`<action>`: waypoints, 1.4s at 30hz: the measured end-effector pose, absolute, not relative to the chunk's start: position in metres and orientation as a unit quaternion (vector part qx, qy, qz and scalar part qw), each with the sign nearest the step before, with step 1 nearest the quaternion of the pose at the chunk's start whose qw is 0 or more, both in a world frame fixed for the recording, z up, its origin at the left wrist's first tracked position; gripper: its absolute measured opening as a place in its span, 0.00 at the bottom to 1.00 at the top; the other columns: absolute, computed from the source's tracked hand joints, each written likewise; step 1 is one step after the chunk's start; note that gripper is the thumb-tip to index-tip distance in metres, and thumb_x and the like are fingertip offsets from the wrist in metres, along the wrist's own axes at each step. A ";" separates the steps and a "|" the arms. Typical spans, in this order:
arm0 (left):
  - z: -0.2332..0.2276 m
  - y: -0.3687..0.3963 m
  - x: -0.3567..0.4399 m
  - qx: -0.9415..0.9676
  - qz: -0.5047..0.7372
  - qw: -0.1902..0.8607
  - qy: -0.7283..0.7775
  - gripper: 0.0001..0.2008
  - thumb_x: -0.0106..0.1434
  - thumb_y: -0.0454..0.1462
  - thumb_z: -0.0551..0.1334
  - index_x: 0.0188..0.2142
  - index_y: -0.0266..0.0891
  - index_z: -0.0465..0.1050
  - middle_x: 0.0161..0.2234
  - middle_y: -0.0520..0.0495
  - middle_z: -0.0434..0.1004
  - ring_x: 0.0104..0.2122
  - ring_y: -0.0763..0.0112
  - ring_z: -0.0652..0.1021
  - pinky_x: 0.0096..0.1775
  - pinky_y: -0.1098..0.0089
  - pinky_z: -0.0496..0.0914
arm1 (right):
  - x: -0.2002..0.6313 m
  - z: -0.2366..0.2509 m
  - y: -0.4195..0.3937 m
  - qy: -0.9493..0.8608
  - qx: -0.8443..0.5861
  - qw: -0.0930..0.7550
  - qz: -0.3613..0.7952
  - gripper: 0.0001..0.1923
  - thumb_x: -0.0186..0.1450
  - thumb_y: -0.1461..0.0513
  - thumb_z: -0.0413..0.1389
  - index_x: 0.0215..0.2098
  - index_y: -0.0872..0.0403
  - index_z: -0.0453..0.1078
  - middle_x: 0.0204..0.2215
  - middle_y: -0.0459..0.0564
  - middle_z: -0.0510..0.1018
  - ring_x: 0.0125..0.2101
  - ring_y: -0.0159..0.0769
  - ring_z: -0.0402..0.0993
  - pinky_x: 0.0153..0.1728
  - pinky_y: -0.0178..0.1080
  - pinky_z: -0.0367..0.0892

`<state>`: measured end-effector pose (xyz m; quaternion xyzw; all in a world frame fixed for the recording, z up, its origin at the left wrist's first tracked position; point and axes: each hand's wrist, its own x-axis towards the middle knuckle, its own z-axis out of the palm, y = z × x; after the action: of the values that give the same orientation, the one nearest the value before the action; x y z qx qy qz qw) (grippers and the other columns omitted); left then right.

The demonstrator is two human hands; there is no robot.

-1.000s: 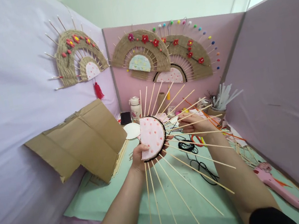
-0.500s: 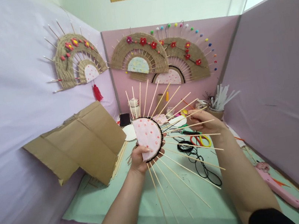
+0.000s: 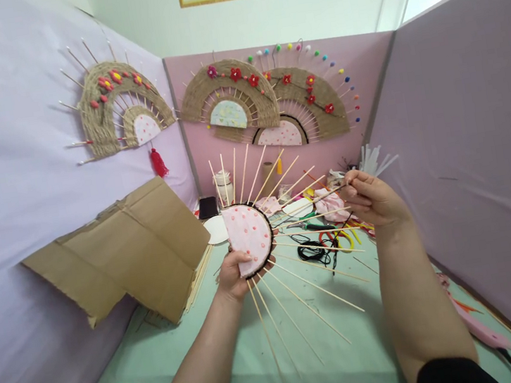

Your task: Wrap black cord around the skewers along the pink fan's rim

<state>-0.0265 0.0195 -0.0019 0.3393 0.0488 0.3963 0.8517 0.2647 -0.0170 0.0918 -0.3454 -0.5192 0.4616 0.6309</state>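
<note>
My left hand grips a half-round fan base by its lower straight side, thumb on the front. Pink dotted fabric covers it, and black cord edges its curve. Thin wooden sticks spread out from the curved edge like rays. Out to the right, my right hand is closed in a pinch on a black cord, which runs from the base's edge between the sticks. More of the black cord lies in a loose coil on the table behind the sticks.
Scissors with red and yellow handles lie behind the sticks. Folded cardboard leans at left. A pink glue gun rests at right. Finished fans hang on the partitions. A white jar and a black phone stand behind.
My right hand has moved right and slightly up, drawing the black cord out. Loops of cord have lifted off the table. The view has shifted slightly; my left hand still holds the fan base.
</note>
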 end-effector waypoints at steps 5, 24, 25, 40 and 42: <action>-0.002 0.017 -0.026 0.356 0.385 0.851 0.046 0.36 0.45 0.27 0.55 0.57 0.34 0.57 0.49 0.35 0.70 0.45 0.55 0.74 0.39 0.61 0.69 | 0.266 0.089 -0.006 -0.481 -0.334 0.658 0.474 0.09 0.52 0.62 0.59 0.32 0.49 0.67 0.24 0.41 0.67 0.13 0.19 0.39 0.09 0.26 0.40; -0.003 0.008 -0.022 0.342 0.315 0.885 0.029 0.33 0.47 0.35 0.57 0.55 0.32 0.59 0.49 0.31 0.70 0.47 0.48 0.72 0.44 0.51 0.67 | 0.177 0.042 0.051 -0.374 -0.277 0.685 0.561 0.11 0.49 0.67 0.63 0.31 0.53 0.69 0.31 0.45 0.78 0.35 0.30 0.76 0.34 0.30 0.72; -0.003 0.008 -0.022 0.345 0.320 0.882 0.032 0.33 0.47 0.34 0.57 0.55 0.32 0.59 0.49 0.32 0.70 0.46 0.48 0.72 0.44 0.51 0.67 | 0.177 0.041 0.050 -0.376 -0.276 0.684 0.561 0.12 0.49 0.67 0.64 0.31 0.53 0.69 0.31 0.45 0.78 0.35 0.30 0.76 0.33 0.30 0.72; -0.010 0.011 -0.022 0.386 0.337 0.858 0.034 0.34 0.44 0.30 0.56 0.55 0.33 0.60 0.48 0.33 0.71 0.45 0.47 0.73 0.42 0.51 0.69 | 0.189 0.055 0.044 -0.355 -0.238 0.712 0.558 0.08 0.52 0.70 0.60 0.29 0.53 0.70 0.28 0.44 0.80 0.31 0.27 0.77 0.27 0.24 0.72; -0.009 0.011 -0.023 0.387 0.333 0.859 0.033 0.34 0.45 0.30 0.56 0.55 0.33 0.60 0.48 0.33 0.71 0.45 0.47 0.73 0.42 0.51 0.69 | 0.190 0.055 0.044 -0.356 -0.232 0.710 0.562 0.08 0.52 0.70 0.60 0.29 0.53 0.70 0.28 0.44 0.80 0.31 0.28 0.77 0.27 0.24 0.73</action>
<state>-0.0227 0.0108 -0.0089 0.3869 0.0326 0.3325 0.8595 0.1901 0.0445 0.0553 -0.2321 -0.3557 0.5622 0.7096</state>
